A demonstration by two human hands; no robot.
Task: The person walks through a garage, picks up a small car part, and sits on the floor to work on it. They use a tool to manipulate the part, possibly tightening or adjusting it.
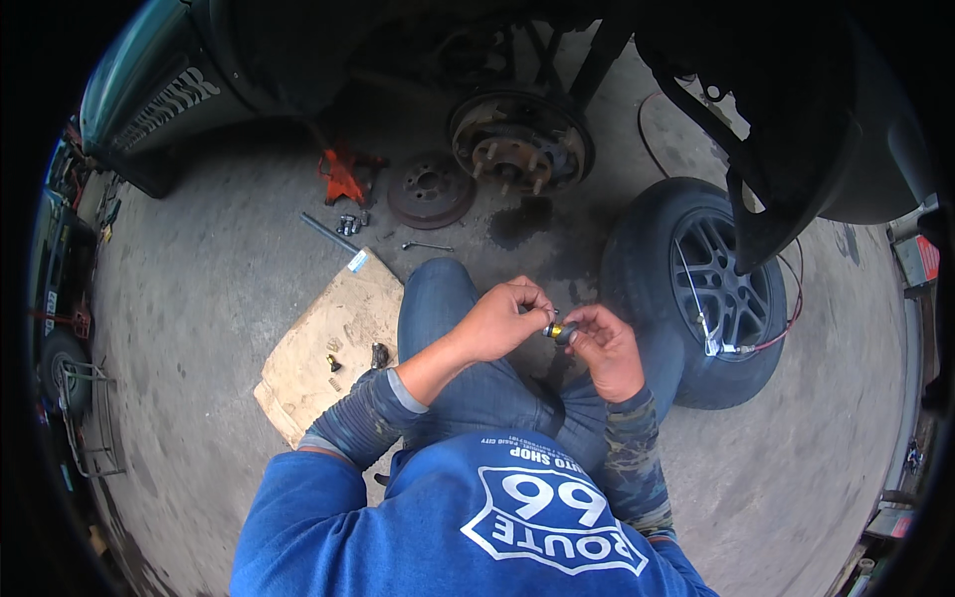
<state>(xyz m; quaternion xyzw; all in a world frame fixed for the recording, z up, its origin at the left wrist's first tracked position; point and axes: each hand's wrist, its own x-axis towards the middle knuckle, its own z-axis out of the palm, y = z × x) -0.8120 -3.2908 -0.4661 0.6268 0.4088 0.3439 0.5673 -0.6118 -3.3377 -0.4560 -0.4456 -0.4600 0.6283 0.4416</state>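
In front of my lap, both hands meet at a small cylindrical part [561, 332] with a yellow-gold band and a dark end. My right hand [609, 354] pinches its dark end between thumb and fingers. From the other side, the curled fingers of my left hand [505, 320] come to its near end; a tiny dark bit shows at their tips, too small to name. By my left knee a flattened sheet of cardboard [308, 343] bears a similar gold-and-black piece [333, 364] and a dark metal fitting [380, 355].
Ahead, a raised vehicle exposes a wheel hub with studs [509, 164]. A brake drum [431, 190], a red jack stand [344, 177], several lug nuts [350, 223], a wrench [428, 246] and a metal bar [330, 233] lie nearby. To my right, a wheel [637, 269] carries an air blow gun [708, 333] with a hose.
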